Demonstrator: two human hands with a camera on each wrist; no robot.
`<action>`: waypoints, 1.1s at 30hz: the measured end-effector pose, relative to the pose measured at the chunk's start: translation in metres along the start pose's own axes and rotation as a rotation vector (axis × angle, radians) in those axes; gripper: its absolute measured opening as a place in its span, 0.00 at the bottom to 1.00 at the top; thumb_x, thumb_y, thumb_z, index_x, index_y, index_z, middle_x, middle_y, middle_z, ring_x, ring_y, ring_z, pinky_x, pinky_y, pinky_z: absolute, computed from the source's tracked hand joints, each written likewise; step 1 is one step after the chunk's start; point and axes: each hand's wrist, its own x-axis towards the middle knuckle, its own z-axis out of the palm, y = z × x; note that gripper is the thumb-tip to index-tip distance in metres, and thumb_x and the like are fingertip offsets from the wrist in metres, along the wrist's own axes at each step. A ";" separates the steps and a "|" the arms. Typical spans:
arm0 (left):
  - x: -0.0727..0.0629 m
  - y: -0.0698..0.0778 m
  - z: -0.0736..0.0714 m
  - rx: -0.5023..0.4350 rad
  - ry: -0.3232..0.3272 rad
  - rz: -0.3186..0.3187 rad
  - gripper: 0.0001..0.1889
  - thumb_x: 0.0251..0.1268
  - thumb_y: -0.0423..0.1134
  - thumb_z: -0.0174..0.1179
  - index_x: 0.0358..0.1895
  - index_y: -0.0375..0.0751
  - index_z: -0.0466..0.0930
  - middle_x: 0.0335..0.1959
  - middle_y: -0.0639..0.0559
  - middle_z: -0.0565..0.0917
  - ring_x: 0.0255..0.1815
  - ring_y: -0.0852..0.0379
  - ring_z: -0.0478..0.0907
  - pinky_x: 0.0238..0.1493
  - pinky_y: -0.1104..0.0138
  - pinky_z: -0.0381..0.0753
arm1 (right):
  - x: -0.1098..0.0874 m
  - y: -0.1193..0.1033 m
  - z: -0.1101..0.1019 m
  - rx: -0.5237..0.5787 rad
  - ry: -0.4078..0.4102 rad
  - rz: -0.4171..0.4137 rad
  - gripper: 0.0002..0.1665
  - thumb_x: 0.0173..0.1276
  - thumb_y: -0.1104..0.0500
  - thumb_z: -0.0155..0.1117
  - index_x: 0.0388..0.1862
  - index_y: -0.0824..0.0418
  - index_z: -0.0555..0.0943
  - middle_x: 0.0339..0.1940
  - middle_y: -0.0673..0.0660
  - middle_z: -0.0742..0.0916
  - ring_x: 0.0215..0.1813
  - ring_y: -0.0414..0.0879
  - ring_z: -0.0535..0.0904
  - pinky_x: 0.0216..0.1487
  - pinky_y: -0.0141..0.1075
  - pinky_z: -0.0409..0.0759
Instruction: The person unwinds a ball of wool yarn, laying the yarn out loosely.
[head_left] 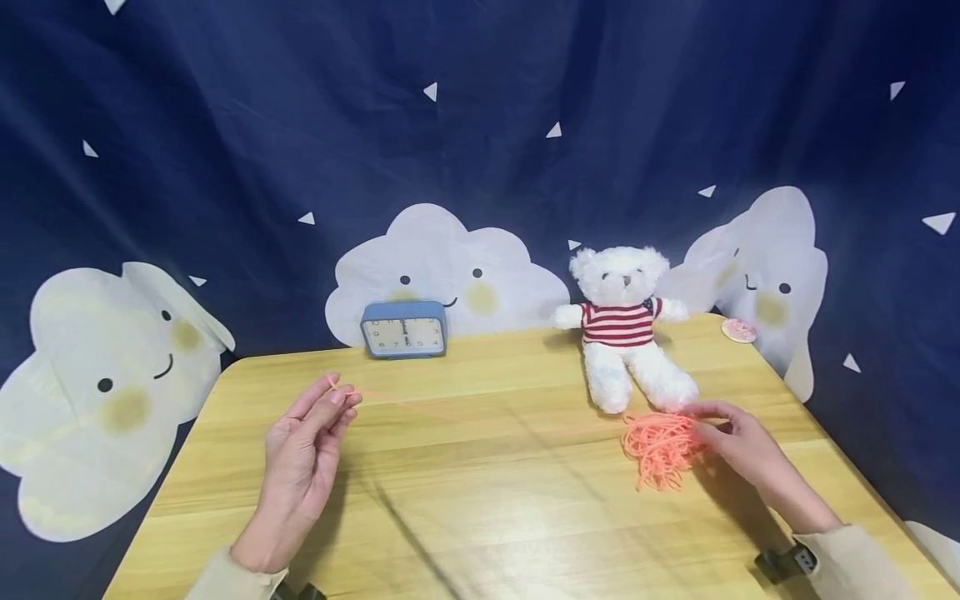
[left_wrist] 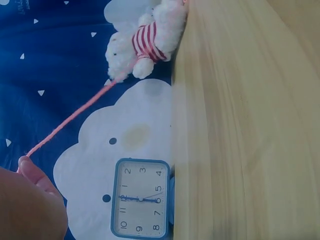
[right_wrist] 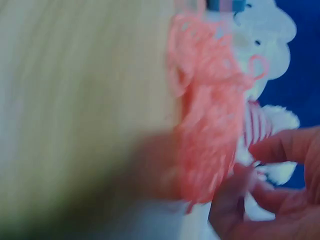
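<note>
My left hand [head_left: 306, 450] is raised at the left of the table, pinching the end of a coral yarn [left_wrist: 70, 118] between thumb and fingers. From there the strand runs taut and thin across toward the right. A tangled heap of coral yarn [head_left: 660, 448] lies in front of the teddy bear's feet; the right wrist view shows it blurred. Beside its right edge is my right hand [head_left: 742, 446], thumb and forefinger slightly parted and fingertips right at the loops.
A white teddy bear [head_left: 618, 325] in a red-striped shirt sits at the back right. A blue clock [head_left: 405, 331] stands at the back left. On the far right corner lies a pink round disc [head_left: 738, 331]. A dark blue curtain [head_left: 495, 167] hangs behind the wooden table [head_left: 480, 517].
</note>
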 end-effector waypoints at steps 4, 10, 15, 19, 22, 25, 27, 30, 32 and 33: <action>0.001 -0.006 0.002 0.028 -0.020 0.017 0.13 0.77 0.13 0.53 0.51 0.23 0.87 0.41 0.34 0.91 0.43 0.46 0.93 0.49 0.65 0.92 | -0.003 -0.028 0.008 -0.085 0.105 -0.028 0.22 0.82 0.62 0.64 0.68 0.72 0.80 0.64 0.74 0.79 0.39 0.41 0.80 0.32 0.35 0.81; 0.001 -0.009 0.006 0.057 -0.037 0.030 0.12 0.78 0.15 0.54 0.45 0.26 0.88 0.40 0.36 0.91 0.42 0.46 0.93 0.48 0.64 0.92 | -0.001 -0.083 0.054 0.042 0.050 -0.155 0.16 0.79 0.64 0.67 0.63 0.64 0.86 0.41 0.62 0.85 0.31 0.44 0.78 0.28 0.35 0.80; 0.000 -0.011 0.013 0.058 -0.056 0.064 0.11 0.80 0.17 0.55 0.45 0.26 0.87 0.40 0.36 0.91 0.41 0.46 0.93 0.47 0.64 0.92 | 0.015 -0.108 0.110 0.193 -0.247 -0.214 0.18 0.80 0.59 0.69 0.65 0.61 0.85 0.44 0.63 0.88 0.32 0.46 0.78 0.32 0.36 0.81; 0.000 -0.013 0.022 0.070 -0.075 0.074 0.09 0.81 0.19 0.57 0.45 0.27 0.87 0.40 0.36 0.91 0.42 0.46 0.93 0.47 0.63 0.92 | 0.025 -0.114 0.145 0.308 -0.455 -0.186 0.25 0.80 0.58 0.70 0.71 0.67 0.80 0.61 0.67 0.87 0.37 0.50 0.81 0.37 0.34 0.84; 0.001 -0.013 0.025 0.085 -0.079 0.084 0.09 0.82 0.21 0.57 0.44 0.29 0.87 0.40 0.37 0.91 0.41 0.46 0.93 0.47 0.63 0.92 | 0.028 -0.118 0.159 0.357 -0.522 -0.161 0.29 0.79 0.57 0.71 0.72 0.71 0.78 0.63 0.67 0.86 0.38 0.52 0.82 0.37 0.33 0.84; 0.002 -0.011 0.026 0.085 -0.088 0.100 0.09 0.83 0.22 0.56 0.44 0.29 0.86 0.40 0.36 0.91 0.41 0.46 0.93 0.46 0.63 0.93 | 0.028 -0.124 0.168 0.359 -0.553 -0.161 0.30 0.78 0.56 0.73 0.71 0.71 0.78 0.58 0.64 0.88 0.41 0.56 0.84 0.40 0.35 0.86; 0.002 -0.009 0.025 0.083 -0.092 0.106 0.09 0.84 0.23 0.55 0.44 0.28 0.85 0.39 0.36 0.91 0.40 0.46 0.93 0.45 0.63 0.93 | 0.028 -0.127 0.171 0.353 -0.567 -0.166 0.29 0.78 0.56 0.74 0.70 0.70 0.80 0.54 0.61 0.89 0.43 0.59 0.85 0.42 0.37 0.88; 0.002 -0.010 0.024 0.082 -0.102 0.102 0.10 0.85 0.24 0.54 0.45 0.29 0.85 0.39 0.36 0.91 0.40 0.46 0.93 0.45 0.62 0.93 | 0.025 -0.128 0.172 0.355 -0.566 -0.168 0.24 0.77 0.59 0.74 0.65 0.70 0.83 0.47 0.61 0.90 0.44 0.63 0.86 0.44 0.40 0.90; 0.003 -0.011 0.023 0.080 -0.112 0.101 0.10 0.85 0.24 0.53 0.44 0.29 0.85 0.40 0.36 0.91 0.40 0.46 0.93 0.45 0.62 0.93 | 0.024 -0.127 0.168 0.369 -0.549 -0.179 0.19 0.77 0.61 0.73 0.61 0.71 0.85 0.44 0.65 0.89 0.41 0.58 0.86 0.42 0.39 0.90; 0.003 -0.011 0.022 0.085 -0.111 0.101 0.10 0.86 0.24 0.53 0.44 0.30 0.85 0.40 0.36 0.91 0.40 0.46 0.93 0.44 0.61 0.93 | 0.023 -0.127 0.165 0.380 -0.537 -0.186 0.17 0.78 0.61 0.72 0.59 0.71 0.85 0.43 0.68 0.89 0.40 0.57 0.86 0.41 0.38 0.90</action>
